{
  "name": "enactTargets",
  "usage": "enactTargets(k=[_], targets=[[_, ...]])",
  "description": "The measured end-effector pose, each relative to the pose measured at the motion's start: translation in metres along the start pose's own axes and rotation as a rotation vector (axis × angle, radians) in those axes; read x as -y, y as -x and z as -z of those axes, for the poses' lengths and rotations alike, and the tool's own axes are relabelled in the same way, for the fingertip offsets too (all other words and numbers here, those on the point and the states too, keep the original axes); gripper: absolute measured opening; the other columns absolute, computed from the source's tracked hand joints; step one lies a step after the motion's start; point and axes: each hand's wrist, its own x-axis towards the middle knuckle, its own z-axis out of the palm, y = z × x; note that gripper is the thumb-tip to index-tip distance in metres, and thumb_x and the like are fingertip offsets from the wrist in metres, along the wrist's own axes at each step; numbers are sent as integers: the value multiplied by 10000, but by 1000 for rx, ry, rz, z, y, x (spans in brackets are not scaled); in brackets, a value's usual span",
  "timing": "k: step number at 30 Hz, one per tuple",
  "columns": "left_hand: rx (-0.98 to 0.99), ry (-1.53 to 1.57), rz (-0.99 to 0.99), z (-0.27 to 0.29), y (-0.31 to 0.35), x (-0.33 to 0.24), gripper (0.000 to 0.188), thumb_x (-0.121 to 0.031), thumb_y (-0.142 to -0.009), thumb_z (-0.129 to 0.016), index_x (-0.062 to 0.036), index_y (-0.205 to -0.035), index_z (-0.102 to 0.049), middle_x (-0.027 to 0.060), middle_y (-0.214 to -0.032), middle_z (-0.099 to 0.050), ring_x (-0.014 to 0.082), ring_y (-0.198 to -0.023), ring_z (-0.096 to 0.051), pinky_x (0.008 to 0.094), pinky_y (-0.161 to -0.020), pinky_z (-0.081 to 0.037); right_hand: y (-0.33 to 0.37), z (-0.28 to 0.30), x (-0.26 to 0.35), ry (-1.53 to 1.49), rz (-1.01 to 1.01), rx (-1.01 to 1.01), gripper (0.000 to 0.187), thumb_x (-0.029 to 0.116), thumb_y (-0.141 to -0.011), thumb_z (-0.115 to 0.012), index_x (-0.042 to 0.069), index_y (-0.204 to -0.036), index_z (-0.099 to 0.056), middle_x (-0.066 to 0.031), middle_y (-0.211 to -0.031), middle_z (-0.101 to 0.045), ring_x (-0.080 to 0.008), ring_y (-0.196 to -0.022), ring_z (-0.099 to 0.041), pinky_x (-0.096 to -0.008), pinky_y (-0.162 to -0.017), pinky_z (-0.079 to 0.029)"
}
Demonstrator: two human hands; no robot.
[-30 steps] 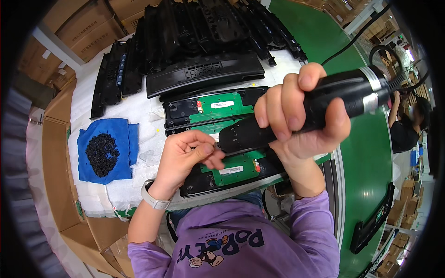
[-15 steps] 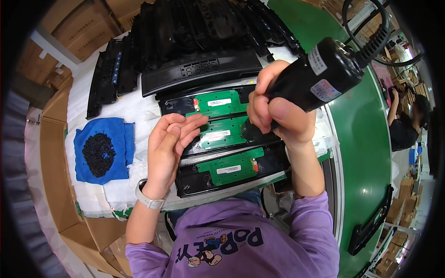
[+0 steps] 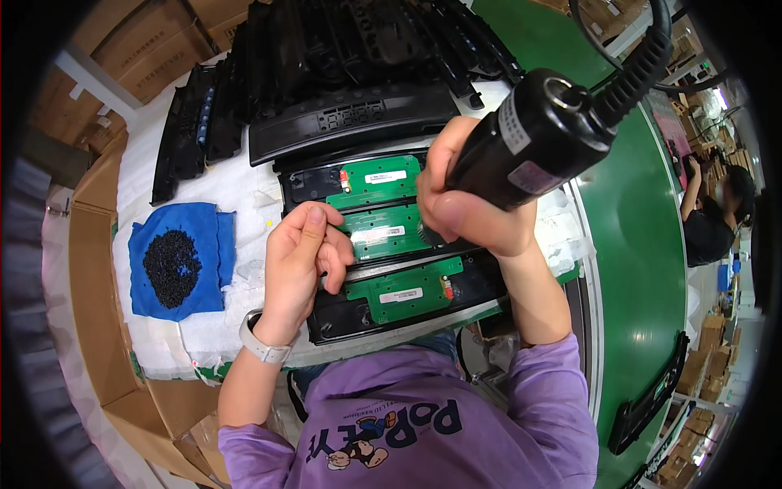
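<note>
My right hand [image 3: 476,196] is wrapped round a black electric screwdriver [image 3: 529,138], its cord running up and away. The lower end of the tool is over the right part of the middle green circuit board [image 3: 387,233], partly hidden by my fingers. At the left end of that board is my left hand [image 3: 308,244], fingers curled and thumb pressed against the index finger; whatever is between them is too small to make out. A second circuit board [image 3: 383,177] lies behind and a third circuit board [image 3: 403,295] in front, each in a long black plastic panel.
On the left, a blue cloth [image 3: 216,253] carries a heap of small black screws [image 3: 171,269]. Behind the boards lie a black plastic housing [image 3: 350,122] and a pile of similar parts [image 3: 350,49]. Cardboard boxes [image 3: 155,49] stand beyond; another person [image 3: 725,212] is far right.
My left hand has drawn its outstretched fingers in and brought the thumb against them. My right hand and the screwdriver have shifted slightly left, the tool tilting a little.
</note>
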Motion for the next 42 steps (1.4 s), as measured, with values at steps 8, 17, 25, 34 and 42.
enactTargets(k=[8, 17, 25, 34, 42], targets=[[152, 42, 101, 2, 0, -1, 220, -228, -965, -396, -37, -882, -469, -42, -504, -300, 38, -412, -187, 196, -377, -168, 3, -9, -2, 65, 106, -22, 202, 34, -699, -631, -13, -783, -454, -44, -566, -458, -98, -451, -445, -218, -423, -373], [148, 147, 97, 7, -2, 0, 47, -77, -912, -437, -50, -943, -459, 12, -645, -442, 68, -514, -352, 196, -477, -294, 4, -2, -1, 20, 53, 65, 205, 34, -677, -625, -4, -767, -444, -38, -543, -441, -101, -418, -430, -221, -397, -342], [146, 50, 62, 7, -1, 0, 107, -89, -901, -508, -16, -979, -508, 89, -793, -612, 135, -649, -590, 211, -578, -447, -5, 16, 5, -259, 198, 97, 340, 258, -799, -593, -10, -960, -460, -33, -549, -467, -126, -410, -433, -268, -423, -366], [236, -92, 85, -3, 6, -5, 106, -73, -880, -545, 14, -940, -549, 138, -844, -652, 175, -711, -643, 237, -620, -495, -3, 10, 5, -527, 348, -76, 365, 374, -883, -423, 44, -1019, -499, -21, -587, -494, -134, -402, -422, -317, -461, -386], [227, -135, 104, -5, 8, -8, 68, 20, -834, -573, 20, -899, -552, 153, -863, -657, 185, -744, -657, 228, -641, -507, -2, 3, 2, -515, 333, -95, 373, 368, -876, -437, 22, -1006, -481, -56, -550, -465, -149, -380, -412, -332, -443, -397]])
